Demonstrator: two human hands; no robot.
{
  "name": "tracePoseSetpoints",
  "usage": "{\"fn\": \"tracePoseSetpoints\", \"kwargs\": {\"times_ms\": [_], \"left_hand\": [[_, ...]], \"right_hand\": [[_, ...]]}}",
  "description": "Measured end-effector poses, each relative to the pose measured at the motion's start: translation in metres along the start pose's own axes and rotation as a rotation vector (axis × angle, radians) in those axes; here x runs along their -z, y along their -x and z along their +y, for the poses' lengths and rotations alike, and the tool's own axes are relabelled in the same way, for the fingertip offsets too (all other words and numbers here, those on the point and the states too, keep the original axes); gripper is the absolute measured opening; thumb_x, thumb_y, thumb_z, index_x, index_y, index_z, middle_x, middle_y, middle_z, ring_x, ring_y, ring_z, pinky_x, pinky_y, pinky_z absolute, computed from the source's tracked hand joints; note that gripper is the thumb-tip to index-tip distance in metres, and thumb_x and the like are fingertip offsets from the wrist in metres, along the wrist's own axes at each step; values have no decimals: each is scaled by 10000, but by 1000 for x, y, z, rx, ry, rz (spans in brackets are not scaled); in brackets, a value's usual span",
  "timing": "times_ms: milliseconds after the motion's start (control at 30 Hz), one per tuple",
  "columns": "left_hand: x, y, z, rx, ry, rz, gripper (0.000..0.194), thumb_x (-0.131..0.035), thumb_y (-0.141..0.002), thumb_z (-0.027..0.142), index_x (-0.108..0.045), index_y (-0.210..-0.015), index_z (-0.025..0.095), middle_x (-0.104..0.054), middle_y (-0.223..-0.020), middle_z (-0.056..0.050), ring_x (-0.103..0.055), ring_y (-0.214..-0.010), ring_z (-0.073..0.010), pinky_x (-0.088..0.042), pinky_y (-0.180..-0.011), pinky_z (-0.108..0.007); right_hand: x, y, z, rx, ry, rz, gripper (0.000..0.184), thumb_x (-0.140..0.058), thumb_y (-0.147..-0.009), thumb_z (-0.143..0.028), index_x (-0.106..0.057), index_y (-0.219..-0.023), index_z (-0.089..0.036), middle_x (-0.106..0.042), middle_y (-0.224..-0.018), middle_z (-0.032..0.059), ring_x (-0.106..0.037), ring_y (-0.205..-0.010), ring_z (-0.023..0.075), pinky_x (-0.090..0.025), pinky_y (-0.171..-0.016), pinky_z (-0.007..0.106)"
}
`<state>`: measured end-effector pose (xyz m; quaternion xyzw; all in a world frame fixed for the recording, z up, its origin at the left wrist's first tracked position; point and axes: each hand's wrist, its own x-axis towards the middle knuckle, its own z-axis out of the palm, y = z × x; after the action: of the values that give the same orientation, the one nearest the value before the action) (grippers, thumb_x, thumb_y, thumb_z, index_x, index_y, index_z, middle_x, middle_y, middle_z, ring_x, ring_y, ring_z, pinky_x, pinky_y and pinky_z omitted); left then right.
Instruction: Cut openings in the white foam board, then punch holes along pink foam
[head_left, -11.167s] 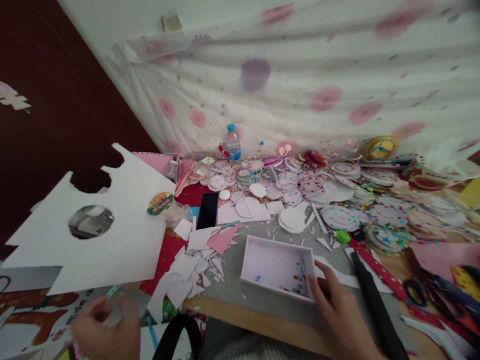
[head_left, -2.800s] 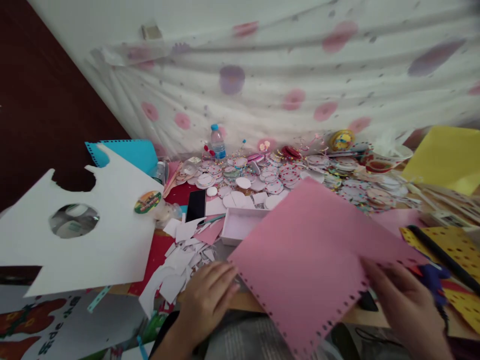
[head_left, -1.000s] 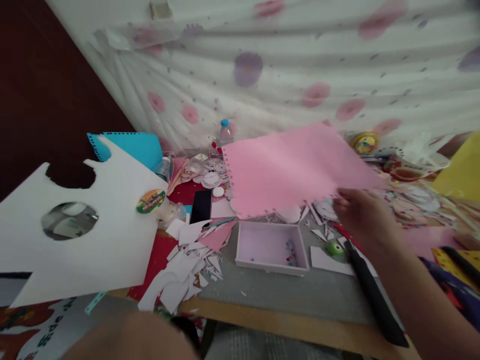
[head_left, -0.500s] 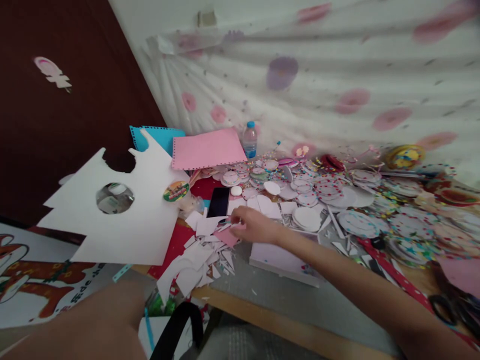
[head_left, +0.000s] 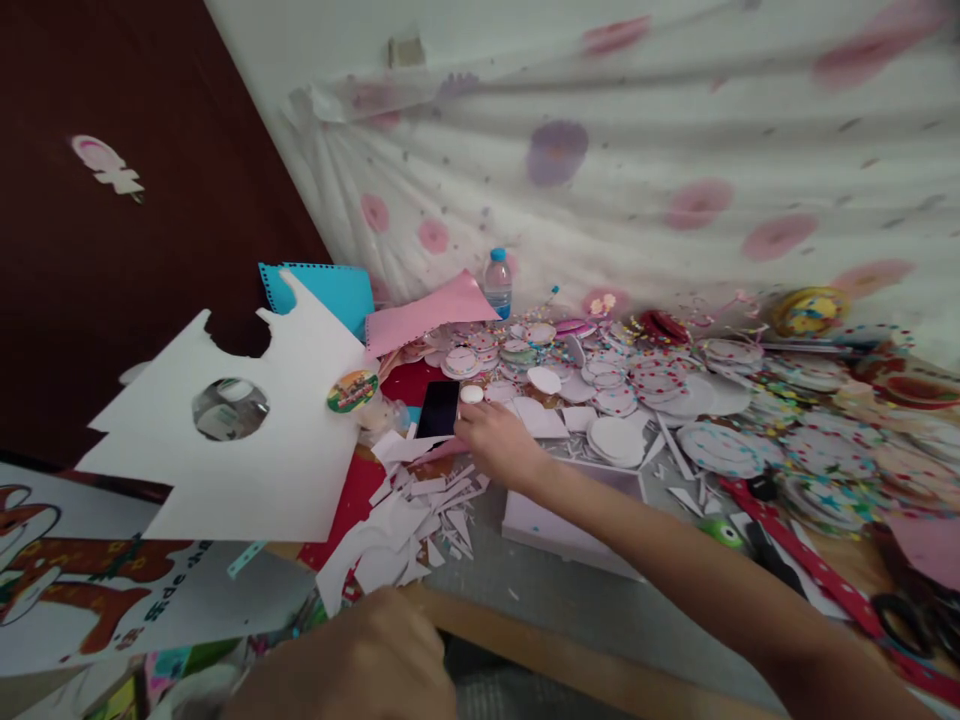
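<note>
Right hand (head_left: 501, 442) just beside the phone (head_left: 439, 406), near the pink scrap (head_left: 442, 453) on the white offcuts (head_left: 391, 525); fingers curled, can't tell what the grip has. Left hand (head_left: 360, 660) low before the bench (head_left: 540, 645), grip unreadable.

The table (head_left: 529, 640) holds a white box (head_left: 536, 515), paper scraps (head_left: 386, 535), white discs (head_left: 616, 440) and, apparently, scissors (head_left: 928, 626).

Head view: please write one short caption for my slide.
Right hand beside a black phone, forearm above a white box, white paper scraps nearby.
</note>
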<state>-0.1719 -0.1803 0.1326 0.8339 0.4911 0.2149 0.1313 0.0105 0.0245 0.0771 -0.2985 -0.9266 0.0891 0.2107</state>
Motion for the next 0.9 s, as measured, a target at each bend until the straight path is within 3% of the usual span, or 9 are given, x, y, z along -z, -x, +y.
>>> {"fn": "tracePoseSetpoints", "kwargs": {"times_ms": [67,167,300,467,567,633,700,767,900], "left_hand": [[-8,-12,5,-35,68,-37,261,-519,-895,394,-578,-663,290,-624,-701,-33,-601,-680,-179,-532,-643,-325],[-21,-26,7,8,235,-69,334,-491,-876,280,-414,-553,240,-505,-514,10,-521,-539,-142,-485,-579,-297],[-35,-29,-6,183,393,19,340,-449,-883,234,-331,-565,211,-432,-511,25,-442,-499,-114,-374,-476,-246],[-46,-28,-26,276,394,276,226,-458,-918,226,-482,-694,203,-523,-669,-6,-525,-640,-138,-450,-582,-248],[-57,-42,-30,204,230,309,60,-514,-894,209,-566,-865,209,-597,-872,-44,-577,-842,-176,-492,-742,-294],[-67,-56,-28,125,128,259,131,-539,-883,213,-585,-1005,223,-601,-1041,-72,-558,-1017,-207,-476,-877,-351],[-80,-73,-24,37,57,175,240,-564,-875,239,-571,-1115,236,-582,-1163,-86,-504,-1152,-235,-425,-985,-416],[-93,-89,-18,-58,1,73,326,-605,-857,301,-557,-1173,235,-583,-1210,-90,-473,-1208,-260,-372,-1043,-474],[-119,-115,-5,-188,-50,-90,286,-625,-850,335,-596,-1110,222,-667,-1077,-58,-537,-1136,-263,-266,-1101,-553]], "right_hand": [[18,-5,4,0,-8,65,196,-467,-795,-13,-626,-797,-129,-613,-865,92,-567,-827,195,-434,-763,319],[50,-6,9,-27,-46,191,255,-388,-898,-95,-632,-846,-145,-591,-874,70,-554,-834,180,-431,-749,296],[99,11,13,-138,-159,460,154,-460,-918,-202,-602,-862,-184,-577,-819,16,-534,-761,131,-428,-702,246],[140,73,15,-365,-369,785,86,-557,-887,-261,-596,-876,-185,-526,-639,-42,-478,-550,81,-402,-516,208],[144,132,17,-589,-448,962,99,-665,-802,-301,-646,-843,-213,-549,-618,-28,-479,-514,93,-378,-477,233],[139,178,15,-812,-481,1018,128,-710,-752,-348,-651,-801,-247,-535,-605,-15,-448,-485,107,-333,-435,256],[130,222,9,-991,-509,994,131,-717,-727,-394,-651,-786,-296,-537,-617,1,-475,-502,140,-330,-428,283],[118,260,0,-1111,-378,942,111,-673,-747,-437,-666,-813,-348,-599,-707,33,-544,-609,196,-419,-508,332],[89,310,-22,-1161,-288,738,124,-634,-742,-491,-687,-752,-379,-677,-771,46,-628,-716,275,-518,-615,388]]}}
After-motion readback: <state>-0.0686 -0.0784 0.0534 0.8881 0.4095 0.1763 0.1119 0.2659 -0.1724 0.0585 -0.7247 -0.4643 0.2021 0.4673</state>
